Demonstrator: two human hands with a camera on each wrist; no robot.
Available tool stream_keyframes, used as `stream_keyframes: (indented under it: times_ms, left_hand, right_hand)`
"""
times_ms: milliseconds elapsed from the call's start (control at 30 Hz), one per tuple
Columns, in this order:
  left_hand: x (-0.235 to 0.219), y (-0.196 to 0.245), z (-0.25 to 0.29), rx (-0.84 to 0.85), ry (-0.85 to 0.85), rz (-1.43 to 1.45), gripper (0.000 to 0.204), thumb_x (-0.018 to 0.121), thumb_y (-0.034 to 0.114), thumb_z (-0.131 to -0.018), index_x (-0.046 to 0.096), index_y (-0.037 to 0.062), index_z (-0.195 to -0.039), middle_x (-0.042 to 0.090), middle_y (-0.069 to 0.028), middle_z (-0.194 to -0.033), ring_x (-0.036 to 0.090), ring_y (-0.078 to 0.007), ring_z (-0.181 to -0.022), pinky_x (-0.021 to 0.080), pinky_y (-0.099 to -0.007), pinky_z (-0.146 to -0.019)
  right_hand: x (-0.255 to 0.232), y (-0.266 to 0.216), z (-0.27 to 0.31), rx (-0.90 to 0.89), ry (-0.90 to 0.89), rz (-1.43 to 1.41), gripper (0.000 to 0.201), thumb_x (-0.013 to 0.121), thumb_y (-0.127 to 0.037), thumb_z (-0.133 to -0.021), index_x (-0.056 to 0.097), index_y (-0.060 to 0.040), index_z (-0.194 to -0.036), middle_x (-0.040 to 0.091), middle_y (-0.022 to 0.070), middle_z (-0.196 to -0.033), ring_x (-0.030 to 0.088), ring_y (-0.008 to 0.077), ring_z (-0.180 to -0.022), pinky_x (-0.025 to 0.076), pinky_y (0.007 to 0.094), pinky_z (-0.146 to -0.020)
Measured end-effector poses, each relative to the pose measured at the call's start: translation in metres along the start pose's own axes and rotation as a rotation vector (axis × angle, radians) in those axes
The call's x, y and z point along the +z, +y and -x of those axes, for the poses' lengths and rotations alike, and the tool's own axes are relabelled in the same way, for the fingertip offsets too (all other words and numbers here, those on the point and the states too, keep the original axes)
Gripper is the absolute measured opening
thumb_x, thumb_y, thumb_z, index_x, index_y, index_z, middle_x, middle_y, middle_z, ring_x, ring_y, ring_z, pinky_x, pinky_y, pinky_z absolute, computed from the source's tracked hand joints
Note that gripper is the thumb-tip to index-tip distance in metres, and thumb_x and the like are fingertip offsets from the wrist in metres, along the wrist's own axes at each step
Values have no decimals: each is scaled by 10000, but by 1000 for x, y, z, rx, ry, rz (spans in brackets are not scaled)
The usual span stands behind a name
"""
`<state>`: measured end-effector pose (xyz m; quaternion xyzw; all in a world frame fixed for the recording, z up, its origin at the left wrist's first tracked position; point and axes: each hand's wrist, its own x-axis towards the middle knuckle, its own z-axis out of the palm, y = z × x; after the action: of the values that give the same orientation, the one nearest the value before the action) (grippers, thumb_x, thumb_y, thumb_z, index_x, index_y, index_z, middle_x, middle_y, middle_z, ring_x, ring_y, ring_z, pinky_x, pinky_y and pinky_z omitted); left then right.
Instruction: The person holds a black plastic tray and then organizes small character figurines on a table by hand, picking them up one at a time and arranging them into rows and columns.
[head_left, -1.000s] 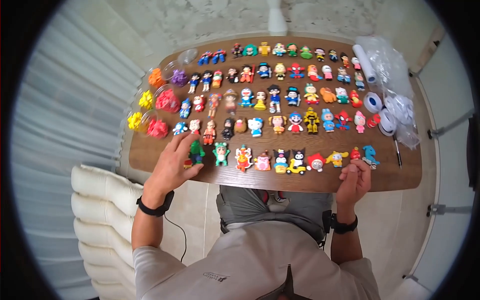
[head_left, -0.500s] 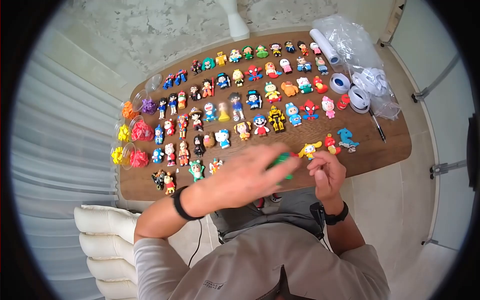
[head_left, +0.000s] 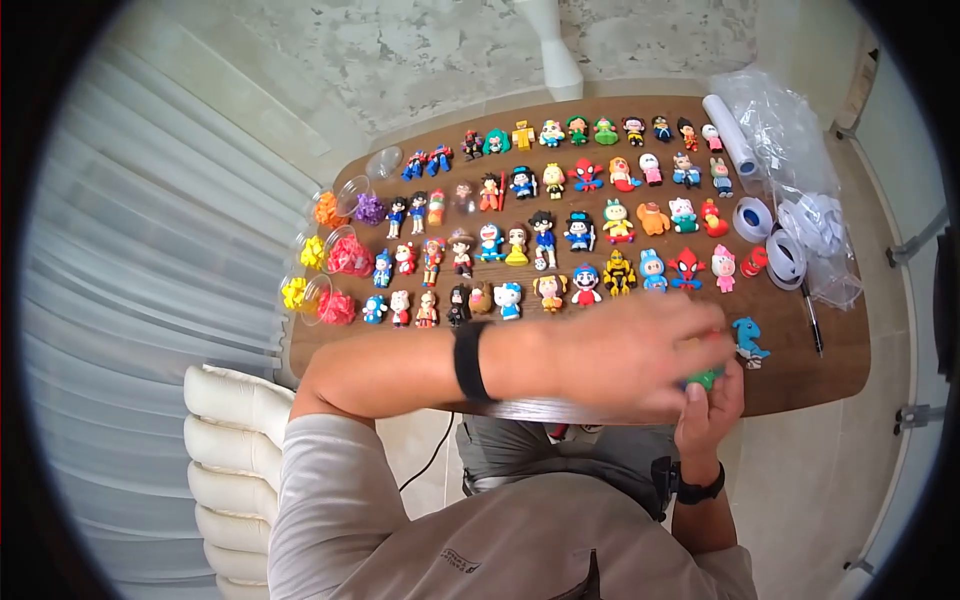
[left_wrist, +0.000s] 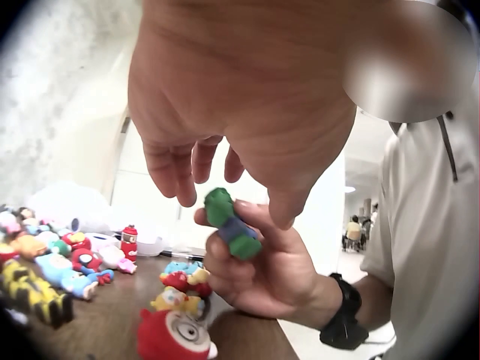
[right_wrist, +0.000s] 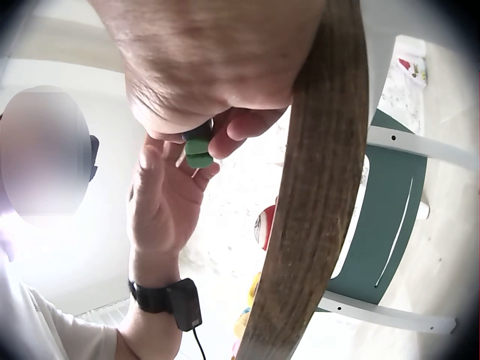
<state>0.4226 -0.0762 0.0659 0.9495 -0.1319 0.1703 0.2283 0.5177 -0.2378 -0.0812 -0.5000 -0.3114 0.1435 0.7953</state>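
seen from the head view, the left forearm crosses the brown wooden surface [head_left: 815, 385], and the left grip [head_left: 630, 345], a bare hand blurred along its edges, covers most of a small green figure with a dark blue middle [head_left: 705, 378]; only a patch of green and blue shows beside the right grip [head_left: 708, 405]. that view alone cannot tell which hand has it.

the left wrist view clears this up: the figure is held between the thumb and curled fingers of the right grip, raised above the surface, its green head tilted. the left grip arches over it with loose, parted fingers and appears to hold nothing; whether a fingertip touches the figure i cannot tell.

the right wrist view looks from the other side and shows just the figure's green lower end poking out below the right hand, with the left palm behind it. it also gives a dark green panel in a white frame [right_wrist: 386, 210] past the surface edge, unseen from the head.

under the left arm, hidden from above, the left wrist view reveals a red round figure with a large white eye [left_wrist: 176, 335] and a yellow figure [left_wrist: 178, 301]. the head view alone has the clear tubs of red pieces [head_left: 350, 255] at the far left.
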Motion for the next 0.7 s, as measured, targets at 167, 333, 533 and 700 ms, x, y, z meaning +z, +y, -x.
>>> stream_keyframes:
  times_ms: [167,333,533,700]
  left_hand:
    - [-51,-139,6,-292,-145,-375,425,698,215,-889,595,48,-1266,629,-168,-1223,601,-355,-1154,505,-443,-982]
    - [-102,-266,43,-863,-289,-638,596,701,238,-848,524,100,-1401,578,-179,-1374,529,-361,-1290,452,-443,-1074]
    - [-108,-338,79,-963,-378,-695,838,771,237,-782,376,166,-1518,530,-130,-1467,505,-364,-1325,439,-465,-1096]
    - [-108,-352,84,-1053,-408,-545,878,788,276,-760,371,205,-1530,496,-95,-1517,468,-347,-1380,425,-496,-1111]
  right_hand:
    - [-5,-15,0,77,-115,73,457,656,-189,-918,498,78,-1254,652,139,-1033,651,151,-871,526,278,-785]
    - [-5,-15,-1,80,-108,73,449,663,-179,-922,497,78,-1250,648,135,-1016,650,149,-875,529,284,-784]
    - [-6,-13,-3,58,-113,99,453,672,-188,-922,504,87,-1240,661,141,-994,660,157,-865,536,286,-776]
    - [-3,-15,-3,71,-107,102,465,675,-206,-921,508,93,-1235,669,147,-985,667,163,-857,540,286,-775]
